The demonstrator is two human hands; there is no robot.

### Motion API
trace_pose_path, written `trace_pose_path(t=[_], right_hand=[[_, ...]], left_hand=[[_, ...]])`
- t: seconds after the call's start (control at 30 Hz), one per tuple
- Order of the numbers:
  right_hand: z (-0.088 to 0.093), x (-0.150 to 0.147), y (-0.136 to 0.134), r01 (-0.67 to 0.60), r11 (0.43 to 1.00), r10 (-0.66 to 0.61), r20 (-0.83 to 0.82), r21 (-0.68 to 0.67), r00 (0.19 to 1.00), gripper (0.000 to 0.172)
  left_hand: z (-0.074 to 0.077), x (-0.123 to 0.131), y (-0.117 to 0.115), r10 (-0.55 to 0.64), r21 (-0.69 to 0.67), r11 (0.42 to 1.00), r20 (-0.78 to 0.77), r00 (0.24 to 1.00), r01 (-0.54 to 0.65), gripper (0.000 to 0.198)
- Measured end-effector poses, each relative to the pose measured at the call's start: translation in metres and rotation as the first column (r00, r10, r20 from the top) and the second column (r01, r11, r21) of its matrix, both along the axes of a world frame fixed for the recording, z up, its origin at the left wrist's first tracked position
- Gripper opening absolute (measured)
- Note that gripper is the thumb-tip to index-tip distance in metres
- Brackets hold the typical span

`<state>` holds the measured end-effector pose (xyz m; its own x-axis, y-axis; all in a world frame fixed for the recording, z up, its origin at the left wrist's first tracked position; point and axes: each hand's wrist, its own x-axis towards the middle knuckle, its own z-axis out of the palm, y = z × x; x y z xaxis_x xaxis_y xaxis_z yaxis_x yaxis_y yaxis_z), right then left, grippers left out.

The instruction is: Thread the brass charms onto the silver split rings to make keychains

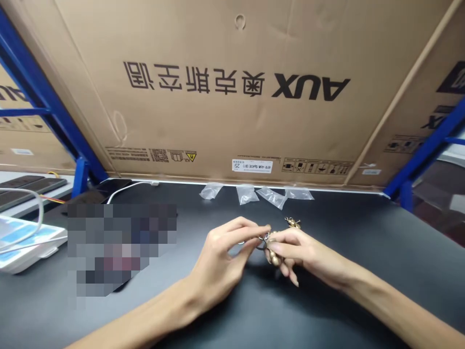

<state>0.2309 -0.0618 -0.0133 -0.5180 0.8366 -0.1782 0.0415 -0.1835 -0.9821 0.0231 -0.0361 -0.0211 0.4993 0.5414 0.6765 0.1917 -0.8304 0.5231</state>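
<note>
My left hand (222,254) is closed in a pinch on a metal key ring (261,247), with thumb and fingertips pressed together. Opposite it, my right hand (308,249) grips a keychain charm (274,258) of rounded brass-coloured pieces, which looks joined to the ring. The fingers hide part of the charm and its joint. Just beyond my right hand, a second brass-coloured charm (293,223) lies on the black tabletop (189,203).
Several small clear plastic bags (247,194) lie along the table's back edge. Behind them stands a large AUX carton (218,121) between blue metal posts (82,169). A blurred-out patch (119,247), a white cable (127,188) and a white tray (32,247) are at left.
</note>
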Motion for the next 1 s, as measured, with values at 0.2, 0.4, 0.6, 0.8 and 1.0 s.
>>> trace_pose_path(t=[0.2,0.4,0.6,0.8,1.0], right_hand=[[0.007,0.005,-0.001,-0.212,0.974,0.223,0.148,-0.082,0.964,0.030],[0.025,0.032,0.003,-0.128,0.775,-0.456,0.688,0.618,0.564,0.037],[0.017,0.065,0.011,-0.334,0.746,-0.584,0.807,0.575,0.086,0.033],[0.019,0.066,0.012,-0.330,0.739,-0.616,0.787,0.587,0.022,0.030],[0.026,0.045,0.009,-0.304,0.650,-0.657,0.716,0.696,0.234,0.032]], left_hand=[[-0.014,-0.006,0.010,-0.060,0.125,0.987,-0.296,0.953,0.101,0.042],[-0.015,-0.005,0.018,0.005,0.139,0.988,-0.490,0.871,0.073,0.034],[-0.013,0.001,0.012,0.035,0.159,0.986,-0.517,0.855,0.055,0.033],[-0.013,0.010,0.016,0.163,0.212,0.975,-0.495,0.853,-0.064,0.025],[-0.007,0.032,0.025,0.297,0.291,0.949,-0.684,0.667,-0.124,0.020]])
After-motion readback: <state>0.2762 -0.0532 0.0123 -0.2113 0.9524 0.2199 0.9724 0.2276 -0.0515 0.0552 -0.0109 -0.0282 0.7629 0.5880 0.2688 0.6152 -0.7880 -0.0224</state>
